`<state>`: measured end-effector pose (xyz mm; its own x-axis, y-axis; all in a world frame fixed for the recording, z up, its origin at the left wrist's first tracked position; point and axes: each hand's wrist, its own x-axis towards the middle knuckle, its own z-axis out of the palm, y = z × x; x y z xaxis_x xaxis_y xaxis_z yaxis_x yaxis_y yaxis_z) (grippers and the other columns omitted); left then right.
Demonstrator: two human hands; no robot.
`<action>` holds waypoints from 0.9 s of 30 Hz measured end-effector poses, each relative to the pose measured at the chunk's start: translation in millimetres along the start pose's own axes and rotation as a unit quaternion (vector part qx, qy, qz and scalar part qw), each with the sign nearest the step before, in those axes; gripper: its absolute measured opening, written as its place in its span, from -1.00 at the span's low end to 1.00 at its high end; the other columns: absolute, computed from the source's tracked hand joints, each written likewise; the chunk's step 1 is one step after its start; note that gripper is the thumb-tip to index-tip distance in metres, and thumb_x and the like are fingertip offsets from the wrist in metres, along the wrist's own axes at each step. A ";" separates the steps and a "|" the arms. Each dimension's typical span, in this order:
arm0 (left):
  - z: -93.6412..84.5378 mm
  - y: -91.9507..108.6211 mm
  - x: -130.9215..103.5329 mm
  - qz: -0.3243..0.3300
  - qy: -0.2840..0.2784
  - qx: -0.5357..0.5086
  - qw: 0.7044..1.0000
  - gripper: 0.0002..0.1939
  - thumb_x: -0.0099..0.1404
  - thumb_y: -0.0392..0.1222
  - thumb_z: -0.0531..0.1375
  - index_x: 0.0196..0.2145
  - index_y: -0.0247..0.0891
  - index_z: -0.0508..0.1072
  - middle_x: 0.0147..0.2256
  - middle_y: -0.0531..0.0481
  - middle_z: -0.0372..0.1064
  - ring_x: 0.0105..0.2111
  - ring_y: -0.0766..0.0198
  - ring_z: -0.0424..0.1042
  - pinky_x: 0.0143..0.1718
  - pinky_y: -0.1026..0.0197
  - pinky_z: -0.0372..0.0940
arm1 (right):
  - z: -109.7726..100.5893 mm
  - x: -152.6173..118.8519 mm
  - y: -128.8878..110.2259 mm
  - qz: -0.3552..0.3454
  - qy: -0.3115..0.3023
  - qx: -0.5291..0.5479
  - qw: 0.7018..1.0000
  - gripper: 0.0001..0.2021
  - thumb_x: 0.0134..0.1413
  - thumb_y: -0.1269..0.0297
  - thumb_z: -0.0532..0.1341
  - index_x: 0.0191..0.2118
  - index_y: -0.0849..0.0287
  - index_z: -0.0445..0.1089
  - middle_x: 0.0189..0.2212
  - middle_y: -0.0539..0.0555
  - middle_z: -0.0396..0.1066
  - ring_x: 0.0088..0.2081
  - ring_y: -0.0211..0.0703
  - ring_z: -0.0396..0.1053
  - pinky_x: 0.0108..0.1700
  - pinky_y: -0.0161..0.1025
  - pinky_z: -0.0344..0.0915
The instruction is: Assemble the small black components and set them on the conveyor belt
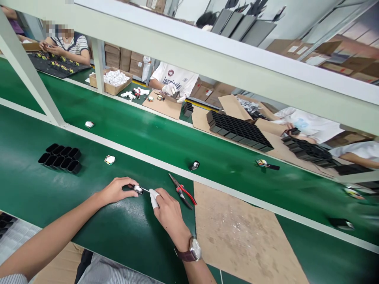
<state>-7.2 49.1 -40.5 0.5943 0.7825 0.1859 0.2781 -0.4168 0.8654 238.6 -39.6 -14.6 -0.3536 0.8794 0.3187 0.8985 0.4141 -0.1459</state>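
Note:
My left hand (121, 189) pinches a small black plastic case (137, 189) with a white part showing in its open end. In my right hand (168, 211) is a thin metal-shafted tool (145, 190), its tip against the case; the fingers hide its handle. White finger covers sit on my right fingertips. Red-handled long-nose pliers (181, 191) lie with jaws open just beyond that hand. Farther left rests a small circuit board with a white round top (109, 159), near a block of several empty black cases (60, 157).
A brown cardboard sheet (237, 228) lies right of my right hand. Beyond the pale rail (142, 151), a green belt (148, 130) carries boards and a black case (194, 165). Across it, co-workers handle parts beside stacked black cases (237, 130). A white beam (177, 43) crosses overhead.

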 end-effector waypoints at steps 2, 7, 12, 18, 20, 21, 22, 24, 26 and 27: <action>-0.4 1.0 0.9 -0.003 -0.004 -0.007 1.000 -0.70 0.30 0.02 0.39 -0.08 -0.15 0.60 -0.18 0.00 0.60 -0.22 0.20 0.56 -0.14 0.23 0.42 | -2.1 2.5 -1.9 0.000 -0.014 -0.010 1.000 -0.69 0.20 0.60 0.10 -0.09 0.18 0.50 -0.14 0.16 0.48 -0.25 -0.09 0.43 -0.26 -0.19 0.38; -0.8 0.8 1.1 -0.008 -0.007 -0.010 1.000 -0.71 0.29 -0.03 0.40 -0.08 -0.15 0.60 -0.19 0.01 0.59 -0.22 0.21 0.55 -0.14 0.24 0.41 | -2.9 9.1 -5.8 -0.004 -0.046 -0.030 0.998 -0.73 0.12 0.64 0.17 -0.18 0.17 0.49 -0.14 0.13 0.49 -0.23 -0.10 0.42 -0.27 -0.24 0.35; 0.8 -1.4 0.8 -0.007 -0.002 -0.007 1.000 -0.72 0.27 -0.05 0.41 -0.09 -0.15 0.60 -0.22 0.03 0.58 -0.24 0.22 0.54 -0.15 0.24 0.41 | 0.4 14.4 -7.0 -0.011 -0.051 -0.021 0.998 -0.72 0.12 0.65 0.16 -0.17 0.18 0.47 -0.13 0.14 0.48 -0.21 -0.10 0.43 -0.28 -0.23 0.32; 2.9 -1.1 1.1 -0.011 0.002 -0.013 1.000 -0.75 0.28 -0.09 0.41 -0.11 -0.17 0.59 -0.20 0.02 0.59 -0.21 0.21 0.56 -0.13 0.23 0.41 | -5.2 23.6 -9.3 -0.064 -0.096 -0.046 0.992 -0.74 0.07 0.67 0.15 -0.27 0.16 0.43 -0.21 0.10 0.47 -0.24 -0.10 0.39 -0.32 -0.19 0.28; 3.1 -0.1 1.1 -0.012 0.004 -0.012 1.000 -0.77 0.27 -0.11 0.41 -0.12 -0.17 0.59 -0.21 0.03 0.59 -0.22 0.21 0.56 -0.12 0.23 0.42 | -9.9 26.9 -9.3 -0.078 -0.111 -0.059 0.989 -0.73 0.05 0.68 0.15 -0.25 0.16 0.42 -0.22 0.10 0.47 -0.25 -0.09 0.39 -0.35 -0.18 0.27; 3.1 0.3 1.0 -0.014 0.006 -0.011 1.000 -0.77 0.27 -0.11 0.41 -0.12 -0.17 0.59 -0.21 0.03 0.60 -0.22 0.21 0.56 -0.13 0.23 0.42 | -12.5 28.0 -8.8 -0.082 -0.115 -0.064 0.988 -0.73 0.05 0.68 0.15 -0.25 0.16 0.42 -0.22 0.10 0.46 -0.26 -0.09 0.39 -0.36 -0.18 0.27; 3.2 0.5 1.0 -0.016 0.007 -0.011 1.000 -0.77 0.27 -0.11 0.41 -0.13 -0.17 0.59 -0.21 0.03 0.60 -0.22 0.21 0.56 -0.13 0.23 0.42 | -14.9 28.5 -7.7 -0.083 -0.117 -0.067 0.987 -0.73 0.06 0.68 0.15 -0.25 0.16 0.42 -0.22 0.10 0.46 -0.26 -0.09 0.39 -0.36 -0.18 0.27; 3.5 0.5 1.1 -0.020 0.009 -0.014 1.000 -0.77 0.26 -0.11 0.42 -0.13 -0.16 0.59 -0.21 0.04 0.60 -0.22 0.21 0.56 -0.13 0.23 0.43 | -18.5 27.4 -4.5 -0.081 -0.110 -0.064 0.989 -0.75 0.07 0.66 0.15 -0.26 0.16 0.43 -0.22 0.11 0.46 -0.26 -0.10 0.40 -0.36 -0.19 0.27; 3.9 -0.2 1.4 -0.024 0.007 -0.018 1.000 -0.76 0.25 -0.10 0.43 -0.14 -0.16 0.59 -0.21 0.04 0.60 -0.22 0.21 0.56 -0.13 0.23 0.43 | -19.3 24.6 -0.8 -0.072 -0.085 -0.052 0.992 -0.78 0.11 0.62 0.16 -0.25 0.17 0.44 -0.21 0.12 0.47 -0.26 -0.10 0.41 -0.35 -0.20 0.29; 4.1 -0.7 1.5 -0.026 0.006 -0.020 0.999 -0.76 0.24 -0.10 0.43 -0.14 -0.16 0.59 -0.21 0.05 0.60 -0.22 0.21 0.56 -0.13 0.23 0.43 | -18.4 23.2 0.7 -0.067 -0.070 -0.043 0.994 -0.79 0.15 0.60 0.15 -0.23 0.18 0.45 -0.20 0.13 0.47 -0.26 -0.10 0.42 -0.34 -0.20 0.29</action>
<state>-3.4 48.7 -42.7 0.5710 0.8079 0.1459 0.2777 -0.3572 0.8918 235.7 -23.2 9.9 -0.4996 0.8441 0.1947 0.8574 0.5139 -0.0280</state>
